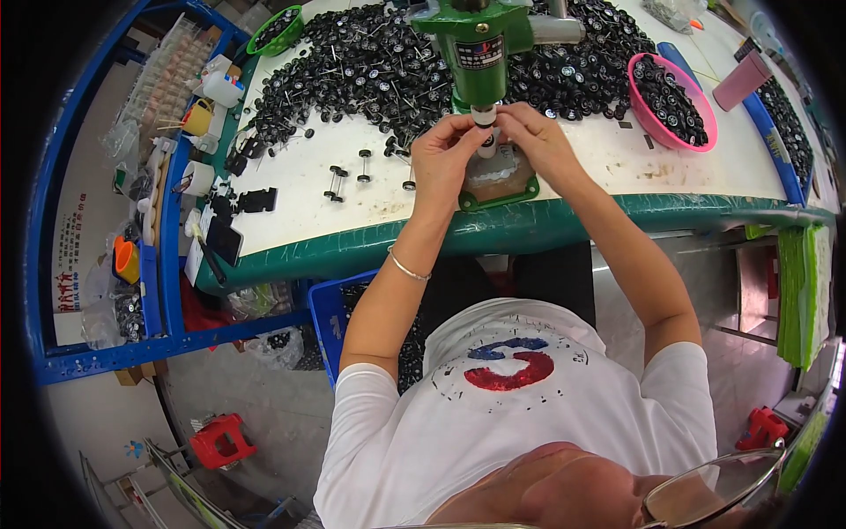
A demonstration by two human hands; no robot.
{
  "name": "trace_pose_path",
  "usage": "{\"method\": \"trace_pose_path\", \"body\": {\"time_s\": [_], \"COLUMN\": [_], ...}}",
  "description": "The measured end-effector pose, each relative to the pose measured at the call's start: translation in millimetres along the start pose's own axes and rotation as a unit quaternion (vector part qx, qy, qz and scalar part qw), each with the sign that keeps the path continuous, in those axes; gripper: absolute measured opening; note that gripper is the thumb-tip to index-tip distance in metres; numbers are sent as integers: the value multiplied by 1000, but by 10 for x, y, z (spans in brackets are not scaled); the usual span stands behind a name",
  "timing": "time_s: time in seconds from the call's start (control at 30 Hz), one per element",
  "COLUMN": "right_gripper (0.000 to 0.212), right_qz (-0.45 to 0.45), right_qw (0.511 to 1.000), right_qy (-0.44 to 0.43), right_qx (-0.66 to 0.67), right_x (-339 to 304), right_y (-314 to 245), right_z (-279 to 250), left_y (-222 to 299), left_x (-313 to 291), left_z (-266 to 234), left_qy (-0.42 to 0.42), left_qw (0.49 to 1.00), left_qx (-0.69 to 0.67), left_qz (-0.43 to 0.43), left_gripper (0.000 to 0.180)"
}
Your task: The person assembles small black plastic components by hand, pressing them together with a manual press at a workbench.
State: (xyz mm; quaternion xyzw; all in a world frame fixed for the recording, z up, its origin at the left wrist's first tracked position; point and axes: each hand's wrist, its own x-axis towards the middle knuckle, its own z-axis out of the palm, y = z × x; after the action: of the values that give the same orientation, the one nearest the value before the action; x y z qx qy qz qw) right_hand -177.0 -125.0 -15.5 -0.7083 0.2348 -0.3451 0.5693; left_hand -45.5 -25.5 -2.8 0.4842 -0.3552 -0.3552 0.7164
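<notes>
A green bench press [479, 75] stands at the table's near edge on a green-framed base [499, 189]. Under its ram, a small black wheel [485, 126] sits above a pale post. From the left, my left hand [443, 159] is closed in a pinch at this wheel. My right hand [539, 145] is pinched on the other side, close to the ram; fingers hide what it holds. Finished-looking axles with a black wheel at each end, such as one wheel pair [335, 182], lie left of my left hand.
A large heap of black wheels and metal axles [370, 66] spreads behind the press. Wheels fill a pink basin [677, 106] at right and a green basket [278, 31] at far left. A phone [224, 240] lies near the left edge. Blue shelving [167, 238] stands left.
</notes>
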Motion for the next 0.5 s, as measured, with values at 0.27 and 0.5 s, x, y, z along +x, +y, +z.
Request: {"method": "trace_pose_path", "body": {"time_s": [0.27, 0.5], "right_gripper": [34, 28], "right_qz": [-8, -94], "right_qw": [991, 974], "right_qy": [128, 97], "right_qx": [33, 184], "right_x": [414, 1196], "right_y": [-509, -2095], "right_z": [-795, -575], "left_y": [-23, -36], "left_x": [62, 83], "left_z": [29, 5], "left_qy": [-12, -27], "left_qw": [1000, 999], "left_qx": [-23, -39], "left_qz": [-6, -6], "left_gripper": [14, 13]}}
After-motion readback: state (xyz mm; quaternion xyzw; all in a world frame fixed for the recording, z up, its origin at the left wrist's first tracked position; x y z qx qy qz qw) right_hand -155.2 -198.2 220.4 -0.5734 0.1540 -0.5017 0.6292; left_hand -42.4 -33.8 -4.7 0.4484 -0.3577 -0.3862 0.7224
